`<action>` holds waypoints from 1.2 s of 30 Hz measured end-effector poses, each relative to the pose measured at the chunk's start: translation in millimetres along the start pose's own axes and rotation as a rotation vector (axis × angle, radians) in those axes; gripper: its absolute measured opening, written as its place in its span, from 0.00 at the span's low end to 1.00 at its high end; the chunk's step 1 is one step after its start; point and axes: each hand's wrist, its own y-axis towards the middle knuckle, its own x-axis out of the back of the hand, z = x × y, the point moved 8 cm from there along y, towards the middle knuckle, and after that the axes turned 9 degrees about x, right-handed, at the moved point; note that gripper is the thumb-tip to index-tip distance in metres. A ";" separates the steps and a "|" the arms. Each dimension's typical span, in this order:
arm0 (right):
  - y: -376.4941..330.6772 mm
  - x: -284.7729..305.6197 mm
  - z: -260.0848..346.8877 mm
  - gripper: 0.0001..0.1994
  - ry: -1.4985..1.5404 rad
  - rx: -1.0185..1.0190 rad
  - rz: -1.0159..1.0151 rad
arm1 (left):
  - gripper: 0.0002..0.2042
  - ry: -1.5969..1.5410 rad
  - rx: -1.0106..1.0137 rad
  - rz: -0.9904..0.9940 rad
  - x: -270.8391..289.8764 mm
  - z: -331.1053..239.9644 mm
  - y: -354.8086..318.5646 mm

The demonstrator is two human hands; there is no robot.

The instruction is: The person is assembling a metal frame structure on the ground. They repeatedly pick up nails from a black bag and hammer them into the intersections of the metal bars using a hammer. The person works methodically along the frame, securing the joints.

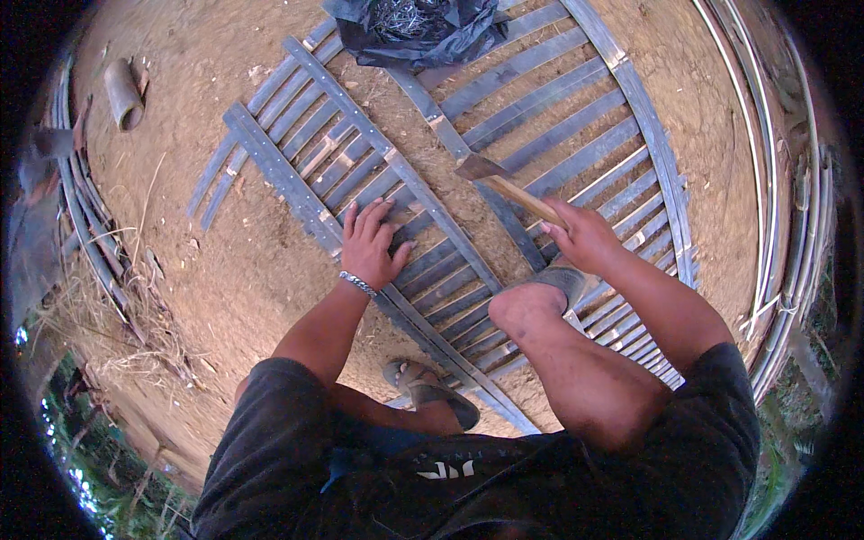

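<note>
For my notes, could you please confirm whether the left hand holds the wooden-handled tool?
No, the wooden-handled tool is in the right hand.

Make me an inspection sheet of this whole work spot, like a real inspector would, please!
Surface: bare brown dirt ground, lightly littered.
Work things: left slatted panel and right slatted panel lie on the ground; wooden-handled tool is held.
Clutter: black plastic bag with thin metal pieces at the far end; hollow tube on the left.
Hands: left hand spread on the left slatted panel; right hand grips the tool's handle.
Cables: nothing seen.
Surroundings: long poles at right, dry grass at left.
</note>
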 end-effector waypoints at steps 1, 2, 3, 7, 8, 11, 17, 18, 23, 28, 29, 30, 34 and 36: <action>0.5 0.5 2.1 0.20 -0.002 0.009 -0.003 | 0.16 -0.012 -0.001 -0.005 1.7 -0.4 -0.4; -0.2 0.2 3.1 0.20 0.002 -0.013 0.005 | 0.16 -0.024 -0.002 -0.011 3.7 -0.9 -0.6; -1.3 0.4 5.6 0.21 0.007 -0.034 0.013 | 0.17 -0.036 -0.003 -0.016 5.3 -0.8 -1.1; -6.7 -6.1 -1.4 0.22 -0.055 -0.076 0.013 | 0.18 -0.096 0.012 -0.056 8.5 3.7 0.6; -6.8 -5.2 0.7 0.23 -0.037 -0.059 0.007 | 0.19 -0.085 0.020 -0.076 8.2 6.0 2.5; -7.5 -0.4 7.0 0.23 0.003 -0.055 -0.001 | 0.20 -0.130 0.027 -0.159 19.0 -0.2 32.5; 0.1 2.1 14.7 0.23 0.078 -0.043 -0.079 | 0.24 -0.060 0.142 -0.212 12.3 -22.2 141.7; 3.3 3.8 17.9 0.22 0.096 -0.055 -0.078 | 0.25 -0.037 0.152 -0.228 9.1 -23.0 149.2; 8.9 7.7 26.9 0.21 0.148 -0.090 -0.039 | 0.29 -0.014 0.208 -0.238 -3.3 -20.4 157.8; 12.0 4.3 28.7 0.20 0.028 0.254 -0.081 | 0.31 0.015 0.196 -0.180 -3.9 -19.3 159.4; 16.9 2.1 31.4 0.21 0.013 0.326 -0.026 | 0.31 0.019 0.198 -0.163 -3.6 -19.1 159.7; 19.4 -3.0 25.6 0.23 -0.038 0.311 0.033 | 0.31 0.017 0.200 -0.152 -6.8 -18.9 158.8; 26.1 -10.4 22.2 0.27 -0.138 0.380 0.121 | 0.32 0.019 0.197 -0.129 -10.6 -18.1 160.6; 27.3 -5.9 29.7 0.27 -0.112 0.498 0.115 | 0.32 0.002 0.200 -0.122 -8.6 -18.3 160.4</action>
